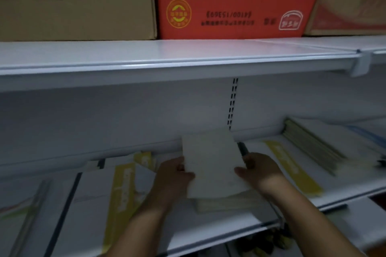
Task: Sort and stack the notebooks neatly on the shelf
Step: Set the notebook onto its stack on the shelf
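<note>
A pale, plain-covered notebook is tilted up over the middle of the white shelf, above a small stack of similar notebooks. My left hand grips its left edge and my right hand grips its right edge. White notebooks with a yellow stripe lie to the left. Another yellow-striped notebook lies to the right. Further right sits a thick stack with its spines showing.
The upper shelf board overhangs close above the hands. It carries a brown carton, a red printed carton and another box. A slotted upright runs down the back wall. Dark items show on the level below.
</note>
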A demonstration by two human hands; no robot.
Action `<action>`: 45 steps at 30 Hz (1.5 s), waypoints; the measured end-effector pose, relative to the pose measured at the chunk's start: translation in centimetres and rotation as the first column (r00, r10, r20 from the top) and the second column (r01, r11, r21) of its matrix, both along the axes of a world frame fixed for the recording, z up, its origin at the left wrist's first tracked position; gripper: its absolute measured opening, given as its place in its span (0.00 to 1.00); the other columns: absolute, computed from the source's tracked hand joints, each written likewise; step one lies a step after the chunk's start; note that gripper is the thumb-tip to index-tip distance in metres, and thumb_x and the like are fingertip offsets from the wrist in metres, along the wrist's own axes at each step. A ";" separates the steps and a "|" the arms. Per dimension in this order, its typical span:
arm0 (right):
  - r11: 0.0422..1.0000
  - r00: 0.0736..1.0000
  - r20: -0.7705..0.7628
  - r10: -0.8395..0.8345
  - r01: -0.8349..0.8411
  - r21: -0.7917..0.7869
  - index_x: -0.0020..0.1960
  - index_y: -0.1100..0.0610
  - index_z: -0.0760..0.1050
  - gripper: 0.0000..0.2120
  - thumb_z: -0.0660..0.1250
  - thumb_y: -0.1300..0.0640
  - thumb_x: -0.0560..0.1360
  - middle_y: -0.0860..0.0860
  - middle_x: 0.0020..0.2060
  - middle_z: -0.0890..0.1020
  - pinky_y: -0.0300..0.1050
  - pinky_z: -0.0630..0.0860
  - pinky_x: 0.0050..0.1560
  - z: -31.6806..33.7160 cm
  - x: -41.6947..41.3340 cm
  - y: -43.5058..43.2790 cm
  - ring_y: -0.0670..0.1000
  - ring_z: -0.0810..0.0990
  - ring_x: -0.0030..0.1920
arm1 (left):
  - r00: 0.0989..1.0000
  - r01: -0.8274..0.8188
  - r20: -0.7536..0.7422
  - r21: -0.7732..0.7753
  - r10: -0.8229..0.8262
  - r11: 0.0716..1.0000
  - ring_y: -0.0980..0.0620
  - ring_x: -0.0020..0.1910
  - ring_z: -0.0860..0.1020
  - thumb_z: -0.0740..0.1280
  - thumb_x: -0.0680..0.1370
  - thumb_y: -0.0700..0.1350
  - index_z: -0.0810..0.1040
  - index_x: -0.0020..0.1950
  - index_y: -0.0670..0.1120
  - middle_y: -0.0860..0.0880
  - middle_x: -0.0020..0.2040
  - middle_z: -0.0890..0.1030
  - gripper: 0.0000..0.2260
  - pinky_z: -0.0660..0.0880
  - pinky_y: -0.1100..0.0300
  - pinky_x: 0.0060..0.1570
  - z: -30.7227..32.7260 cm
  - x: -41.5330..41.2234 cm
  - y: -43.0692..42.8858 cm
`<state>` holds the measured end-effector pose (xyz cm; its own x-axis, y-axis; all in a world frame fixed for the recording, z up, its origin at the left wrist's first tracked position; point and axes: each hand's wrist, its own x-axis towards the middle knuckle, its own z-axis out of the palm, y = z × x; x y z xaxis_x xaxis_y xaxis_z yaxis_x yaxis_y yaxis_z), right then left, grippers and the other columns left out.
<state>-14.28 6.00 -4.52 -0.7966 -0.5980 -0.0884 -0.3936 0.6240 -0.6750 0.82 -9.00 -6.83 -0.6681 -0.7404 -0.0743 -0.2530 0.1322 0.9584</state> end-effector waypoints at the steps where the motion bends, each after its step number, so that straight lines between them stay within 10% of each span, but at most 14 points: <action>1: 0.998 0.999 -0.042 0.000 0.002 0.059 0.51 0.55 0.76 0.12 0.69 0.49 0.72 0.54 0.50 0.79 0.40 0.70 0.45 -0.2 -0.8 0.4 0.54 0.78 0.51 | 0.997 0.039 0.076 -0.082 -0.033 0.996 0.61 0.37 0.81 0.68 0.67 0.37 0.83 0.47 0.47 0.46 0.47 0.84 0.11 0.78 0.63 0.43 -0.1 -1.0 0.3; 4: 0.959 0.996 -0.058 0.070 -0.051 0.279 0.45 0.53 0.73 0.10 0.66 0.47 0.73 0.51 0.47 0.77 0.40 0.68 0.41 -1.2 -1.8 0.4 0.54 0.77 0.57 | 0.949 0.119 0.313 -0.221 -0.045 0.968 0.47 0.48 0.81 0.63 0.60 0.49 0.82 0.45 0.41 0.42 0.47 0.83 0.19 0.78 0.56 0.48 -0.5 -2.8 0.8; 7: 0.886 0.987 -0.110 0.119 -0.056 0.460 0.62 0.55 0.71 0.23 0.65 0.43 0.73 0.52 0.60 0.74 0.41 0.72 0.53 -1.2 -2.1 0.1 0.53 0.74 0.62 | 0.899 0.148 0.439 -0.318 0.007 0.936 0.44 0.57 0.75 0.65 0.66 0.53 0.78 0.52 0.40 0.40 0.56 0.76 0.21 0.71 0.58 0.55 -0.5 -2.7 1.0; 10: 0.936 0.965 -0.229 0.131 -0.044 0.349 0.66 0.53 0.68 0.26 0.67 0.43 0.72 0.53 0.62 0.73 0.41 0.71 0.58 0.2 -0.3 -1.2 0.52 0.74 0.62 | 0.916 0.092 0.393 -0.405 0.083 0.910 0.49 0.67 0.68 0.65 0.70 0.58 0.73 0.65 0.46 0.45 0.65 0.71 0.28 0.62 0.64 0.64 -0.4 -0.6 0.1; 15: 0.915 0.904 -0.143 0.403 -0.399 0.057 0.54 0.50 0.77 0.13 0.67 0.46 0.72 0.43 0.38 0.76 0.35 0.68 0.44 0.6 8.6 -6.5 0.47 0.77 0.47 | 0.861 -0.121 0.384 -0.484 0.335 0.866 0.45 0.66 0.69 0.70 0.70 0.53 0.75 0.64 0.47 0.44 0.64 0.72 0.23 0.67 0.58 0.65 -0.2 6.9 -3.5; 22: 0.808 0.804 -0.093 0.587 -0.575 0.132 0.50 0.57 0.78 0.12 0.64 0.49 0.73 0.54 0.49 0.81 0.41 0.70 0.46 -2.2 15.7 -12.0 0.53 0.78 0.53 | 0.633 -0.307 0.525 -0.505 0.570 0.806 0.42 0.67 0.67 0.70 0.69 0.54 0.69 0.69 0.49 0.42 0.66 0.69 0.30 0.68 0.54 0.64 -0.9 16.4 -5.4; 27: 0.825 0.823 -0.069 0.564 -0.559 0.081 0.61 0.53 0.71 0.19 0.65 0.48 0.73 0.52 0.57 0.78 0.42 0.71 0.54 -2.7 17.1 -13.1 0.53 0.76 0.58 | 0.640 -0.366 0.537 -0.415 0.549 0.833 0.42 0.59 0.75 0.73 0.65 0.56 0.70 0.64 0.44 0.42 0.59 0.76 0.32 0.74 0.54 0.56 -0.9 17.8 -5.8; 33: 0.903 0.824 0.371 0.429 -0.374 -0.213 0.57 0.57 0.72 0.19 0.72 0.57 0.68 0.50 0.43 0.78 0.52 0.79 0.54 -3.9 16.6 -12.9 0.56 0.81 0.51 | 0.717 -0.497 0.394 -0.290 0.575 0.818 0.45 0.58 0.77 0.71 0.71 0.41 0.71 0.66 0.39 0.41 0.60 0.78 0.24 0.71 0.60 0.53 0.2 17.8 -5.6; 40: 0.879 0.858 0.303 0.415 -0.293 -0.376 0.36 0.55 0.82 0.05 0.69 0.62 0.64 0.56 0.41 0.86 0.59 0.80 0.50 -1.7 12.6 -12.0 0.55 0.84 0.44 | 0.751 -0.605 -0.086 0.309 0.655 0.734 0.44 0.45 0.78 0.66 0.75 0.34 0.77 0.59 0.35 0.39 0.50 0.80 0.12 0.75 0.55 0.48 2.6 14.8 -3.9; 45: 0.919 0.947 0.196 0.253 -0.173 -0.353 0.47 0.53 0.83 0.10 0.66 0.64 0.72 0.49 0.42 0.84 0.40 0.78 0.43 0.8 6.0 -7.0 0.47 0.82 0.41 | 0.885 -0.370 -0.148 0.351 0.442 0.860 0.48 0.36 0.79 0.66 0.75 0.35 0.79 0.54 0.41 0.47 0.38 0.83 0.09 0.77 0.61 0.35 3.2 8.3 -1.7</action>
